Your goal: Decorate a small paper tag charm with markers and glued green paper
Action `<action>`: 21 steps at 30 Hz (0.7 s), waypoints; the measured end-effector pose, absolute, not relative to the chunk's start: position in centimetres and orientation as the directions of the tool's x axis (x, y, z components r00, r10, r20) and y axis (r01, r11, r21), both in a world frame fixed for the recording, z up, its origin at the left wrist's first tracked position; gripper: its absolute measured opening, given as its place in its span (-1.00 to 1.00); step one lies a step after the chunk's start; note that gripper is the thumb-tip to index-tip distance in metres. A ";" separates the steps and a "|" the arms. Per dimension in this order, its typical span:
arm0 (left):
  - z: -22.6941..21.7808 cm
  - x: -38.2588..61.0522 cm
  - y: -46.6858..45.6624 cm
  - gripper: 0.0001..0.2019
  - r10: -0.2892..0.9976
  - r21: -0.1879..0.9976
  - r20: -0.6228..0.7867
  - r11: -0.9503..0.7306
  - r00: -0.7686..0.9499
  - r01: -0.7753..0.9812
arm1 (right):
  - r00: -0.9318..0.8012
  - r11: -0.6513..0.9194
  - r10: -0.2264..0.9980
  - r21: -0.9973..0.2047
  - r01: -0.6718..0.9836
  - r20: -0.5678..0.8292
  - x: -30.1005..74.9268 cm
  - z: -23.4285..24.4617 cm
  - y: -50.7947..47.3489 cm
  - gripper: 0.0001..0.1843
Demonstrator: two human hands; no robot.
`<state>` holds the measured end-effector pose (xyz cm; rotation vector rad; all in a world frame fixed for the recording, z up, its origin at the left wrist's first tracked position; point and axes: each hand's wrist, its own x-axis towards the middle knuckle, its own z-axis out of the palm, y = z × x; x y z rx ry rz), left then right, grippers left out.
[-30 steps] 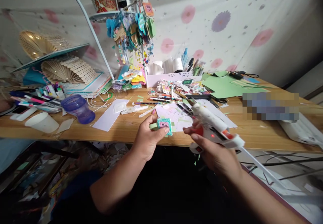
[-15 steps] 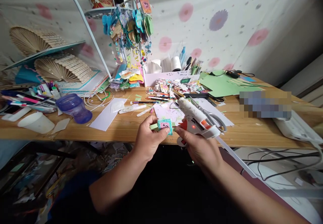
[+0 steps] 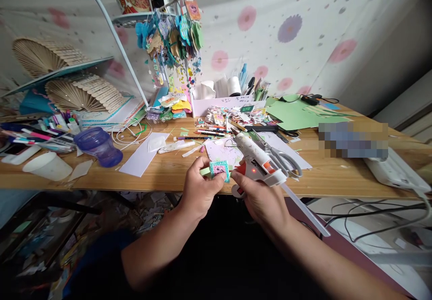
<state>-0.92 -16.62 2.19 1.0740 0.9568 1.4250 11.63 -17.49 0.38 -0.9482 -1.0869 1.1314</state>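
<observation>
My left hand pinches a small square craft piece with a turquoise border and a pink middle that bears a little drawing. A pale green paper strip runs behind the square and sticks out on both sides. My right hand is closed around a white hot glue gun with orange parts and a lit red light. The gun's nozzle points up and away from me. My right thumb and forefinger are at the strip's right end; my fingers hide part of it.
Grey scissors lie just beyond the glue gun. White paper, pencils and paper scraps cover the desk's middle. On the left stand a purple cup and a tipped white cup. Green sheets lie at the back right.
The view has shifted slightly. My right hand and the glue gun have moved a little left, closer to the square piece. Both hands keep their hold.
</observation>
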 end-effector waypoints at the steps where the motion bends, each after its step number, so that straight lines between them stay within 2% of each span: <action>1: 2.2 -0.9 -16.7 -0.78 0.993 0.958 0.114 -0.118 -0.030 -0.262 | 0.089 0.181 0.982 -0.955 -0.233 0.164 11.6 0.3 -17.5 -0.86; 5: 2.2 -0.9 -16.7 -0.79 0.991 0.968 0.128 -0.134 -0.041 -0.214 | 0.164 0.183 0.976 -0.945 -0.270 0.142 11.6 0.2 -17.7 -0.85; 10: 1.8 -1.2 -16.4 -0.80 0.994 0.954 0.104 -0.109 -0.031 -0.278 | 0.197 0.184 0.973 -0.927 -0.326 0.124 11.8 0.8 -18.0 -0.82; 17: 1.8 -3.0 -16.0 -0.76 0.988 0.960 0.102 -0.067 0.120 -0.270 | 0.244 0.141 0.969 -0.907 -0.396 0.044 13.7 1.5 -18.0 -0.72; 21: 2.3 -3.8 -15.6 -0.72 0.990 0.937 0.078 -0.032 0.117 -0.349 | 0.247 0.153 0.968 -0.894 -0.420 0.049 15.4 1.0 -18.0 -0.70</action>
